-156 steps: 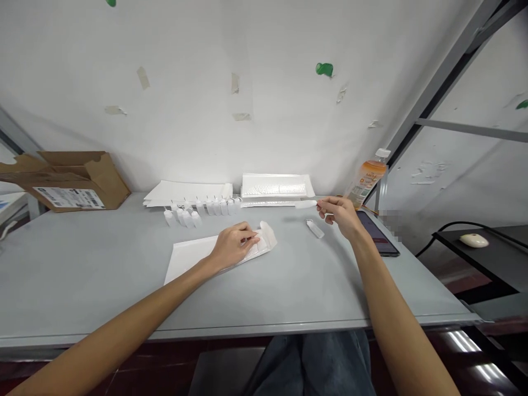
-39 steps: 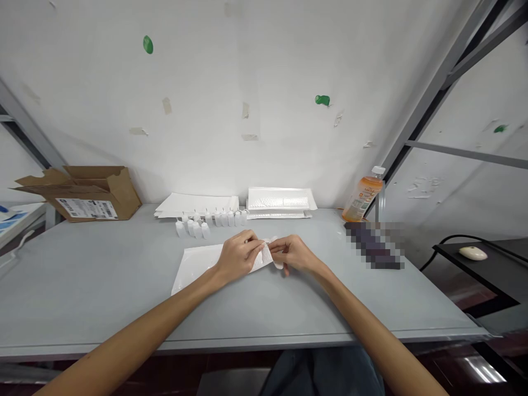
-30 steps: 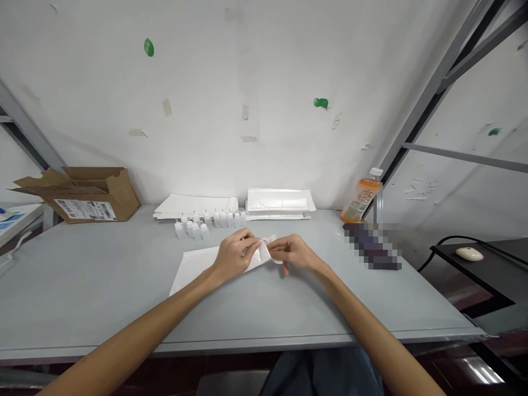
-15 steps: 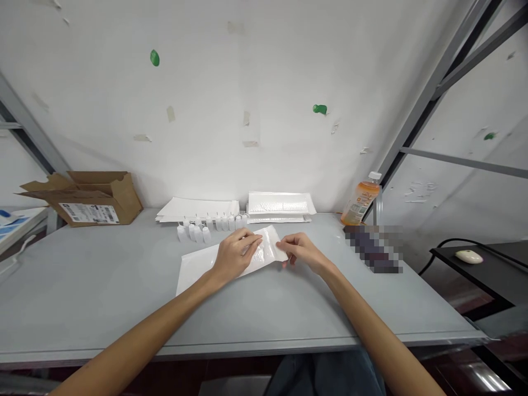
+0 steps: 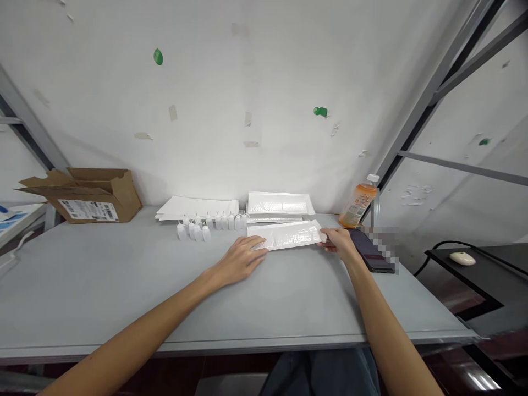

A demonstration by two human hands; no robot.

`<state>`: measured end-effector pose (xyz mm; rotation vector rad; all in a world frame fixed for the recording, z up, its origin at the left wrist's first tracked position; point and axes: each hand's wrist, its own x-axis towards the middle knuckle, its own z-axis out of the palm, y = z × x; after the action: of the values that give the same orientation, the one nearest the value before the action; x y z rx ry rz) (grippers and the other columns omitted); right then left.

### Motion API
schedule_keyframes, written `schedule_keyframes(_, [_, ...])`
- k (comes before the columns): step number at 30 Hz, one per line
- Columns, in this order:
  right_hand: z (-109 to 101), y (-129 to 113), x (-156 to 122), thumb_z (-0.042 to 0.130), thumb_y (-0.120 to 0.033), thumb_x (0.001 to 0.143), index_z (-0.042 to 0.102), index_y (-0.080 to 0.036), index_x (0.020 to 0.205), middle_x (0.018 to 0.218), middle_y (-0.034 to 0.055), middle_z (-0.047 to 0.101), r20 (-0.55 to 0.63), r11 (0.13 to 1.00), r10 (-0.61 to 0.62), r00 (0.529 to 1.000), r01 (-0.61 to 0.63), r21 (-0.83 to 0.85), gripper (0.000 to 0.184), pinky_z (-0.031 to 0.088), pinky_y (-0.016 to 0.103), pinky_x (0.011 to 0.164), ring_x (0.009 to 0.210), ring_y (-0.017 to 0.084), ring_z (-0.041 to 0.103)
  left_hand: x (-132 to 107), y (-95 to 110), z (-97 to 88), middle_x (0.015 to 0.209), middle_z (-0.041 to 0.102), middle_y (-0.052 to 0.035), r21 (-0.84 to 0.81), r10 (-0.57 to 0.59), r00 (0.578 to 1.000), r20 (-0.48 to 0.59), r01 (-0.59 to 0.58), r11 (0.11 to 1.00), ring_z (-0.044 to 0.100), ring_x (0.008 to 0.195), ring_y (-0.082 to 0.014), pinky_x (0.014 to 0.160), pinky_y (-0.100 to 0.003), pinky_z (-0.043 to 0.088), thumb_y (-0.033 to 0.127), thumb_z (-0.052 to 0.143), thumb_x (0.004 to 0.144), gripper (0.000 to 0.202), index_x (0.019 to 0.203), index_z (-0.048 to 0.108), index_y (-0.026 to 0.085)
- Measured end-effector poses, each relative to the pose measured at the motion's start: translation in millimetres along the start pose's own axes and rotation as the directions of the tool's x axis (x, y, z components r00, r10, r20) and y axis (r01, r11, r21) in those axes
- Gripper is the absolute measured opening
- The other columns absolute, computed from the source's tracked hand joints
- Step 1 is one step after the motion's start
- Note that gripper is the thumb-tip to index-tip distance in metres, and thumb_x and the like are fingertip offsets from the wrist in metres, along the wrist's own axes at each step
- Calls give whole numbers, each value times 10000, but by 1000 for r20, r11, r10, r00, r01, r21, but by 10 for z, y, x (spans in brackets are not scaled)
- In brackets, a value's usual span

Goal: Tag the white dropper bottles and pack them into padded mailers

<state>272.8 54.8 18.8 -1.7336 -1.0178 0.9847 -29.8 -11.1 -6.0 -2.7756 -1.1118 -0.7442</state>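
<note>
A white bubble mailer (image 5: 286,235) lies lengthwise a little above the grey table (image 5: 103,286), just in front of a stack of similar mailers (image 5: 279,204). My right hand (image 5: 339,242) pinches its right end. My left hand (image 5: 242,258) rests near its left end with the fingers stretched out flat, touching or almost touching the corner. Several small white dropper bottles (image 5: 206,225) stand in a row behind my left hand.
A stack of flat white envelopes (image 5: 193,207) lies at the back. An open cardboard box (image 5: 88,193) sits at the far left. An orange drink bottle (image 5: 357,202) and a dark phone (image 5: 369,248) are at the right. A metal rack frame (image 5: 429,93) rises on the right.
The mailer has gone from under my left hand at the table's middle to the right and back, toward the stack, carried by my right hand. My left hand let go and flattened.
</note>
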Motion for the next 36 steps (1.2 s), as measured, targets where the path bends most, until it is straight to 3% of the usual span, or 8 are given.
schedule_keyframes(6, [54,2,-76,696,-259,764,534,-131,752,655,101,665,31,996,8,999,-11,88,207,521,246,411,513,204,679,14,-71,86,1542,253,-48,2,-101,960,259,104,995,203,1429,-225,1128,-478,193,425,238,991,485,1440,329,266])
schedule_keyframes(11, [100,6,-112,644,-183,799,541,-118,762,675,127,700,86,1000,1,996,-3,25,128,544,253,442,499,186,673,61,-89,43,1564,162,-47,-44,-122,937,326,144,989,127,1446,-229,1148,-490,118,492,221,978,539,1465,272,266])
schedule_keyframes(17, [84,63,-16,632,-141,767,570,-115,705,659,116,712,43,995,25,999,-21,-98,91,506,215,414,479,160,662,50,-117,64,1543,247,-74,-39,-95,976,198,105,994,217,1424,-246,1117,-471,255,415,315,976,473,1414,385,249])
schedule_keyframes(22, [20,90,12,649,-347,768,613,-114,612,546,131,678,5,961,-8,1000,9,-275,283,430,219,372,416,163,615,101,-158,-237,1374,520,-84,42,-44,992,-122,50,998,463,1275,-229,1045,-431,374,259,428,933,301,1151,631,215])
schedule_keyframes(27, [7,23,-75,517,-508,822,618,-162,534,586,116,692,-44,835,-107,993,66,-547,461,476,292,512,487,188,635,138,-986,-1108,1198,648,-46,112,-351,894,-278,393,913,567,1134,-207,984,-379,422,199,394,881,343,1106,653,215])
schedule_keyframes(31, [9,-33,-115,497,-533,817,615,-184,510,593,103,694,-90,804,-169,982,84,-589,480,466,316,582,546,206,642,-3,-1913,-1485,1337,561,-26,252,-607,785,122,567,784,497,1233,-247,1018,-344,387,214,473,750,497,1230,600,242])
schedule_keyframes(33, [7,-39,-118,506,-527,810,614,-187,512,609,105,700,-97,816,-182,979,95,-570,464,459,310,579,583,213,649,-115,-2209,-1473,1416,482,-49,290,-672,666,324,606,740,467,1264,-277,1013,-329,389,275,547,677,639,1314,538,230])
schedule_keyframes(36, [7,-29,-114,516,-507,808,613,-187,521,619,105,704,-103,826,-199,975,110,-553,441,457,300,569,614,219,654,-274,-2419,-1352,1392,503,-98,307,-693,604,394,625,718,505,1214,-335,943,-366,438,390,621,603,706,1288,571,226])
